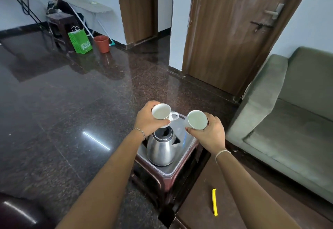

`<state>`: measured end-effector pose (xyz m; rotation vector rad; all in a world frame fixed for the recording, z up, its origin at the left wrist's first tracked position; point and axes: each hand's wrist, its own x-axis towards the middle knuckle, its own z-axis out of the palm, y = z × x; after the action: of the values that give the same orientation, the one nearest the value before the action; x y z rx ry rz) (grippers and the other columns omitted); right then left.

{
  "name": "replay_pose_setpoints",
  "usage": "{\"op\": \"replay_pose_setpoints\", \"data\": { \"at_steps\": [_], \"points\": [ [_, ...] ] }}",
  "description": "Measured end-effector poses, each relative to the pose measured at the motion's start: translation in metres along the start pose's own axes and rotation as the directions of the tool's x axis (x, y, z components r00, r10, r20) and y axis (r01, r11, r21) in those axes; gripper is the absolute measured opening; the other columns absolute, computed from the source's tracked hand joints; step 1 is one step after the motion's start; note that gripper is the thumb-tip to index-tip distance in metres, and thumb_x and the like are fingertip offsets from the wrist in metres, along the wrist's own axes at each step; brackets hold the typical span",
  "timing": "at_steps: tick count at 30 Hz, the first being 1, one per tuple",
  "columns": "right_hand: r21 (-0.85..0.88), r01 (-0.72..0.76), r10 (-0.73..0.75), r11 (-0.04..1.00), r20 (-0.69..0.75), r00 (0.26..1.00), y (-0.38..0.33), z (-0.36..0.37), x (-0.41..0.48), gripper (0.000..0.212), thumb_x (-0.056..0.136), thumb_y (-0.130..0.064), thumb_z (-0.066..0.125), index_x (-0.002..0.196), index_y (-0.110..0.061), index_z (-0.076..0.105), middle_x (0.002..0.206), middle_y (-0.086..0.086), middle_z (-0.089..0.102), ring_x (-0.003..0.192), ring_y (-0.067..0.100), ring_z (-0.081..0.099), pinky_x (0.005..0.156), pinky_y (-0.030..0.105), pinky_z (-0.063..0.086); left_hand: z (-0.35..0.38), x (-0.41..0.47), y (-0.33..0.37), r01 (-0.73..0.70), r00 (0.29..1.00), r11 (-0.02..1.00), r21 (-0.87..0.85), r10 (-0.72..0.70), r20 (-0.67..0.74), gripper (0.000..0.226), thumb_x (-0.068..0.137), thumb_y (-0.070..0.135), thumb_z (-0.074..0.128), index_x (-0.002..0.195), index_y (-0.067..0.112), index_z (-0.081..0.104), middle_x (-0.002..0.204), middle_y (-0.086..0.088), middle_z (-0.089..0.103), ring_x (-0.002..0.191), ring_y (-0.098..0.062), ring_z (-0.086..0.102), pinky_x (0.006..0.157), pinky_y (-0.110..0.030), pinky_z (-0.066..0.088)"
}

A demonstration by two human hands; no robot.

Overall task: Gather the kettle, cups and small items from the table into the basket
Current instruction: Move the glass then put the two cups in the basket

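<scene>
**Polished stone floor [63, 120] is a bad place to drop china**

Dark, shiny floor all round, and the basket [183, 160] is a clear tub perched on a small brown stool [162, 185], so anything that misses it goes straight down.

The left hand [147, 120] has its fingers curled round the body of the left cup [161, 111], held just above the kettle [161, 149]. That cup's mouth faces up and toward the camera, its axis leans a bit, and the handle sticks out to the right.

The kettle is already in the basket. It stands upright, long axis vertical, and takes up most of the near half. I can't tell which way the spout points. A thin blue stick [184, 139] lies just right of it.

The right hand [210, 135] grips the right cup [197, 120] round its side, over the basket's far right corner. The mouth is tipped toward the camera and the handle is hidden.

My worries:
- The two cups are near each other, so bringing them down together could clink handle against rim.
- The left cup could knock the kettle top on the way in.
- There's little free room beside the kettle, so a cup set on the wall might tip out.

A yellow strip [214, 202] lies on the surface [194, 201] at lower right, long axis running near to far. It's easy to forget.
</scene>
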<state>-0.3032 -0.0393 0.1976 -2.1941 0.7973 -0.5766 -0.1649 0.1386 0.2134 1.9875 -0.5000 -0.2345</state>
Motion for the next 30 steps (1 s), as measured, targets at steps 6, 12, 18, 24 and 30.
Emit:
{"op": "replay_pose_setpoints", "data": {
  "at_steps": [6, 12, 18, 24, 30],
  "points": [
    [-0.070, -0.052, 0.057, 0.996, 0.070, 0.996, 0.012, 0.046, 0.060, 0.068, 0.055, -0.050, 0.082, 0.115, -0.027, 0.057, 0.103, -0.006, 0.057, 0.091, 0.009, 0.051, 0.078, 0.023, 0.041, 0.019, 0.081, -0.039, 0.080, 0.994, 0.989, 0.125, -0.088, 0.058, 0.067, 0.052, 0.034, 0.091, 0.105, 0.027, 0.051, 0.098, 0.009, 0.060, 0.089, -0.015, 0.059, 0.072, -0.023, 0.042],
    [-0.183, -0.225, 0.254, 0.957, 0.154, 0.955, 0.047, 0.114, 0.106, 0.071, 0.056, -0.053, 0.080, 0.114, -0.025, 0.053, 0.109, -0.002, 0.058, 0.097, 0.019, 0.058, 0.080, 0.033, 0.049, 0.045, 0.154, -0.094, 0.135, 0.970, 0.960, 0.244, -0.178, 0.167, 0.070, 0.051, 0.047, 0.088, 0.101, 0.026, 0.044, 0.092, 0.010, 0.058, 0.080, -0.014, 0.057, 0.063, -0.025, 0.040],
    [-0.293, -0.317, 0.387, 0.902, 0.223, 0.895, 0.097, 0.177, 0.126, 0.078, 0.059, -0.043, 0.084, 0.126, -0.023, 0.049, 0.121, 0.006, 0.056, 0.105, 0.028, 0.059, 0.085, 0.036, 0.049, 0.086, 0.200, -0.158, 0.126, 0.881, 0.923, 0.363, -0.272, 0.387, 0.066, 0.060, 0.025, 0.084, 0.107, 0.019, 0.039, 0.099, -0.003, 0.056, 0.085, -0.023, 0.055, 0.067, -0.029, 0.041],
    [-0.359, -0.353, 0.459, 0.864, 0.276, 0.845, 0.128, 0.209, 0.118, 0.077, 0.059, -0.037, 0.086, 0.125, -0.022, 0.048, 0.109, 0.008, 0.059, 0.094, 0.030, 0.062, 0.076, 0.034, 0.049, 0.116, 0.213, -0.203, 0.005, 0.749, 0.882, 0.471, -0.315, 0.583, 0.073, 0.061, 0.016, 0.082, 0.120, 0.015, 0.039, 0.112, -0.007, 0.055, 0.100, -0.027, 0.056, 0.076, -0.031, 0.044],
    [-0.339, -0.363, 0.469, 0.868, 0.317, 0.825, 0.141, 0.220, 0.107, 0.079, 0.059, -0.028, 0.087, 0.127, -0.019, 0.048, 0.116, 0.009, 0.057, 0.102, 0.030, 0.059, 0.084, 0.036, 0.049, 0.130, 0.212, -0.220, -0.088, 0.682, 0.867, 0.491, -0.307, 0.664, 0.070, 0.064, 0.031, 0.084, 0.116, 0.016, 0.040, 0.112, -0.006, 0.057, 0.095, -0.027, 0.056, 0.074, -0.032, 0.042]
  ]
}}
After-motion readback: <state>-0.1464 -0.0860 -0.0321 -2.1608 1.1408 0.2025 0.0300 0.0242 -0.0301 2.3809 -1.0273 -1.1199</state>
